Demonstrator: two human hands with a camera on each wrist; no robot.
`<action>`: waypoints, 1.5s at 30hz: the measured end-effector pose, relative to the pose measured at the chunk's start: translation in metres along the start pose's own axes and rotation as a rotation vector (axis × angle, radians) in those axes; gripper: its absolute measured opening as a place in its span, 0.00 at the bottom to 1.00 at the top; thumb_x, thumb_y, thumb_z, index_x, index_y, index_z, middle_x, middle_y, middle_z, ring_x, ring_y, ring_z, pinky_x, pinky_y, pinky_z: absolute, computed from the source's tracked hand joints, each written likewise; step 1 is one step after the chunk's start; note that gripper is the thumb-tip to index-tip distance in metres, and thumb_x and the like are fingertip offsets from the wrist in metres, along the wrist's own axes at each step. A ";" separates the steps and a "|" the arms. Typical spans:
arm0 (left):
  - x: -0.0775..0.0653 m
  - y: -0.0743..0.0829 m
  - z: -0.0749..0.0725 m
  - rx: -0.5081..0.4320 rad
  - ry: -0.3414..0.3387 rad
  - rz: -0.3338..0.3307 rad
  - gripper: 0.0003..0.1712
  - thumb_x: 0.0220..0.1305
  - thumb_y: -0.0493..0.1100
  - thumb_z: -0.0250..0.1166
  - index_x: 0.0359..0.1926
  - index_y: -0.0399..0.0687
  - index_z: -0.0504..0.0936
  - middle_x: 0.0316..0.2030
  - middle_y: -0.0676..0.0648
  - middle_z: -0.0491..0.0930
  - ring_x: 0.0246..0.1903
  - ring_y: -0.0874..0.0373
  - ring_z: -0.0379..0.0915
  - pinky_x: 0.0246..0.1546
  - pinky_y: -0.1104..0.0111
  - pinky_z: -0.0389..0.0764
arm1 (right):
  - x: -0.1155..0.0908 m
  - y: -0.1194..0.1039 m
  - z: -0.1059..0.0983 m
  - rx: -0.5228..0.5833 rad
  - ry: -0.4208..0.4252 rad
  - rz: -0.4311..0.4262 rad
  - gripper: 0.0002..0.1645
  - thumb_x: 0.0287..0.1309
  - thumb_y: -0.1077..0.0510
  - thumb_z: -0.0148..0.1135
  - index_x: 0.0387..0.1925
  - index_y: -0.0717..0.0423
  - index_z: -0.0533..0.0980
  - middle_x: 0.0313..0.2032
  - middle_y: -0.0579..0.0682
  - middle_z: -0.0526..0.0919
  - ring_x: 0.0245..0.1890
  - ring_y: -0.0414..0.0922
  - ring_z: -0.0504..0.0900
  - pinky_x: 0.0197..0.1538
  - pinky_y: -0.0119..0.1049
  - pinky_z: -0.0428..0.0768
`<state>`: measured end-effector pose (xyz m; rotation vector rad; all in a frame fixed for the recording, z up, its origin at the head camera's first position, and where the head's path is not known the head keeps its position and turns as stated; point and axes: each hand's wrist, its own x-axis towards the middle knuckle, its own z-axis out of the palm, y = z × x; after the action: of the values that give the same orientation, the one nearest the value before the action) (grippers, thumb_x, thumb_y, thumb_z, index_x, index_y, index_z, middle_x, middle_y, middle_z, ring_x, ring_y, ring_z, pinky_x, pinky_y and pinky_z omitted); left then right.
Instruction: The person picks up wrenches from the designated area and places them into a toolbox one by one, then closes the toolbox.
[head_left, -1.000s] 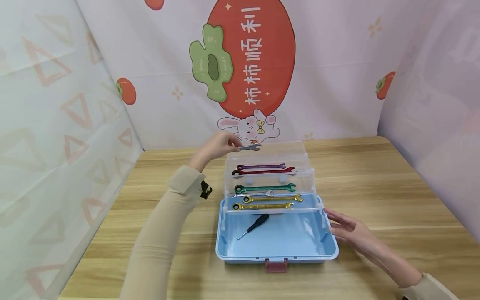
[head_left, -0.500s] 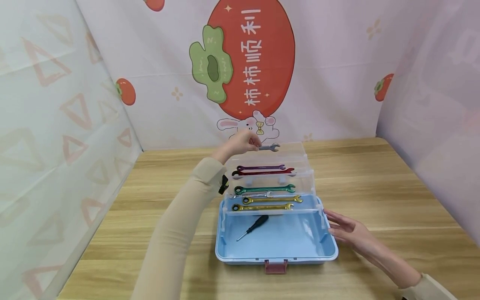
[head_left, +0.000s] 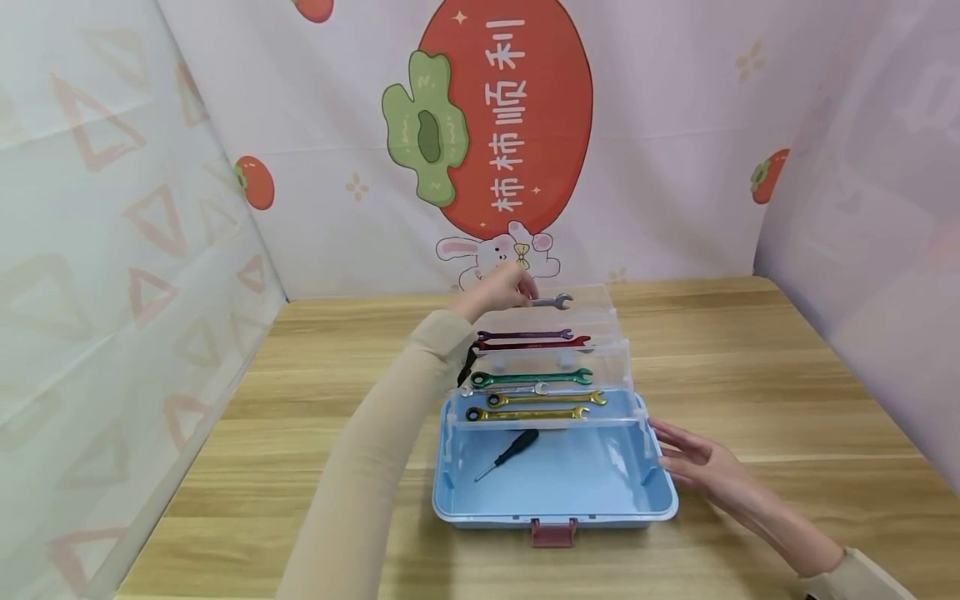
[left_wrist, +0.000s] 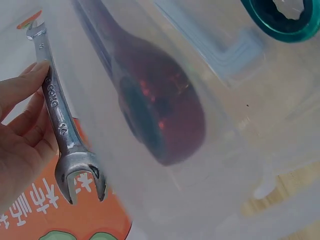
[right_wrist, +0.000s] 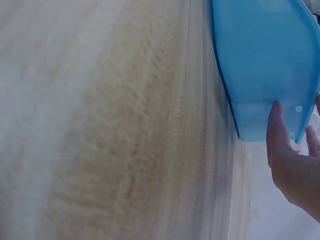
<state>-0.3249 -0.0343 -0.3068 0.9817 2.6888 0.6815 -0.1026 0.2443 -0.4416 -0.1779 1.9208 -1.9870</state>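
Observation:
My left hand [head_left: 498,290] pinches a silver open-end wrench [left_wrist: 60,112] by its shank, over the topmost clear tray [head_left: 596,296] of a blue toolbox [head_left: 581,487]. The wrench lies nearly level in the head view, its forked end pointing right, and "14" is stamped on it. Below it, a purple wrench [head_left: 525,335] and a red wrench [head_left: 540,343] lie in the middle tray. Lower down are a green wrench [head_left: 536,378], a small silver wrench [head_left: 517,389] and two gold wrenches [head_left: 532,413]. My right hand [head_left: 708,468] rests with extended fingers against the toolbox's right side.
A black-handled screwdriver [head_left: 513,451] lies on the toolbox floor. The box's pink latch [head_left: 553,533] hangs at the front. A printed cloth backdrop [head_left: 660,167] rises behind the wooden table [head_left: 750,350], with cloth walls on both sides.
My left hand has carried the silver wrench rightward from the top tray's left end and slightly down over it. My right hand has stayed at the toolbox's side.

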 end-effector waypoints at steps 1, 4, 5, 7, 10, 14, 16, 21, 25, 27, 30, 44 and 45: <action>0.001 0.000 0.001 -0.002 -0.003 0.002 0.07 0.54 0.31 0.61 0.35 0.36 0.82 0.30 0.43 0.80 0.31 0.55 0.71 0.33 0.72 0.74 | 0.000 0.000 0.000 -0.001 -0.003 -0.004 0.30 0.57 0.62 0.54 0.62 0.49 0.61 0.50 0.34 0.68 0.49 0.31 0.72 0.48 0.31 0.73; 0.002 0.000 0.003 -0.013 -0.017 -0.009 0.08 0.54 0.30 0.60 0.35 0.36 0.82 0.31 0.43 0.80 0.31 0.55 0.71 0.34 0.72 0.74 | 0.000 0.000 0.000 -0.009 -0.006 -0.002 0.30 0.57 0.62 0.53 0.62 0.50 0.61 0.50 0.35 0.68 0.48 0.31 0.72 0.48 0.31 0.73; 0.002 0.000 0.003 -0.018 -0.024 -0.019 0.08 0.54 0.30 0.60 0.36 0.36 0.82 0.31 0.43 0.79 0.31 0.55 0.70 0.34 0.72 0.74 | 0.000 0.000 0.000 -0.006 -0.011 -0.003 0.30 0.58 0.63 0.53 0.62 0.50 0.60 0.51 0.35 0.68 0.48 0.32 0.72 0.48 0.31 0.73; 0.002 0.001 0.004 -0.020 -0.033 -0.036 0.08 0.54 0.30 0.60 0.36 0.37 0.82 0.31 0.43 0.79 0.32 0.55 0.69 0.34 0.72 0.73 | 0.001 0.000 0.000 0.001 -0.017 0.000 0.30 0.58 0.62 0.53 0.62 0.49 0.60 0.52 0.37 0.67 0.49 0.31 0.72 0.48 0.31 0.73; 0.002 0.001 0.006 -0.024 -0.043 -0.056 0.09 0.54 0.31 0.60 0.37 0.38 0.82 0.32 0.44 0.79 0.32 0.54 0.68 0.34 0.72 0.73 | 0.001 0.000 0.000 0.004 -0.012 0.008 0.30 0.57 0.62 0.54 0.62 0.47 0.61 0.53 0.38 0.66 0.48 0.31 0.72 0.49 0.31 0.72; 0.003 0.001 0.009 -0.001 -0.055 -0.055 0.10 0.55 0.30 0.59 0.38 0.39 0.82 0.33 0.45 0.79 0.33 0.55 0.68 0.34 0.73 0.73 | 0.001 0.001 0.000 0.001 -0.016 0.001 0.30 0.57 0.62 0.53 0.62 0.47 0.62 0.53 0.38 0.67 0.48 0.32 0.73 0.48 0.31 0.73; 0.004 0.001 0.011 0.015 -0.055 -0.051 0.10 0.54 0.30 0.59 0.38 0.39 0.82 0.33 0.45 0.80 0.33 0.55 0.68 0.34 0.73 0.73 | 0.001 0.001 0.000 0.005 -0.017 -0.002 0.30 0.57 0.63 0.53 0.62 0.47 0.62 0.52 0.37 0.68 0.48 0.31 0.73 0.48 0.31 0.73; 0.008 0.000 0.013 0.037 -0.041 -0.054 0.10 0.54 0.30 0.59 0.37 0.39 0.82 0.33 0.45 0.79 0.33 0.55 0.68 0.33 0.73 0.72 | 0.001 -0.001 0.001 -0.011 0.002 0.003 0.30 0.57 0.62 0.53 0.62 0.50 0.61 0.55 0.42 0.66 0.48 0.29 0.72 0.48 0.31 0.73; 0.007 0.001 0.014 0.031 -0.052 -0.084 0.13 0.54 0.28 0.58 0.40 0.41 0.82 0.34 0.45 0.78 0.34 0.55 0.68 0.31 0.73 0.72 | 0.002 -0.001 0.001 -0.030 0.009 0.011 0.30 0.57 0.62 0.54 0.62 0.50 0.60 0.60 0.55 0.62 0.47 0.29 0.72 0.48 0.32 0.73; 0.007 0.001 0.015 0.019 -0.057 -0.100 0.15 0.54 0.27 0.57 0.41 0.42 0.81 0.35 0.45 0.77 0.33 0.55 0.68 0.30 0.73 0.72 | 0.001 -0.001 0.001 -0.021 -0.008 -0.001 0.30 0.58 0.62 0.53 0.62 0.50 0.60 0.60 0.57 0.61 0.48 0.29 0.72 0.48 0.32 0.73; 0.006 0.000 0.017 0.013 -0.055 -0.111 0.16 0.54 0.26 0.56 0.42 0.43 0.81 0.34 0.45 0.76 0.33 0.55 0.67 0.29 0.74 0.71 | 0.001 0.000 0.001 -0.001 -0.020 -0.003 0.30 0.58 0.63 0.53 0.62 0.49 0.61 0.56 0.45 0.65 0.48 0.30 0.72 0.48 0.32 0.73; 0.009 -0.001 0.019 0.088 -0.047 -0.099 0.16 0.56 0.28 0.55 0.44 0.45 0.81 0.34 0.46 0.76 0.35 0.56 0.67 0.35 0.73 0.71 | 0.002 -0.002 0.001 -0.026 -0.003 0.020 0.32 0.57 0.61 0.54 0.63 0.52 0.58 0.60 0.56 0.60 0.48 0.29 0.71 0.48 0.32 0.73; 0.008 -0.001 0.019 0.082 -0.048 -0.103 0.16 0.56 0.28 0.55 0.44 0.44 0.81 0.35 0.46 0.76 0.35 0.56 0.67 0.35 0.73 0.72 | 0.002 -0.002 0.001 -0.042 0.005 0.028 0.32 0.57 0.61 0.54 0.64 0.54 0.57 0.62 0.60 0.58 0.48 0.29 0.71 0.48 0.33 0.73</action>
<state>-0.3253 -0.0232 -0.3239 0.8597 2.7224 0.5254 -0.1044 0.2429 -0.4397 -0.1570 1.9588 -1.9318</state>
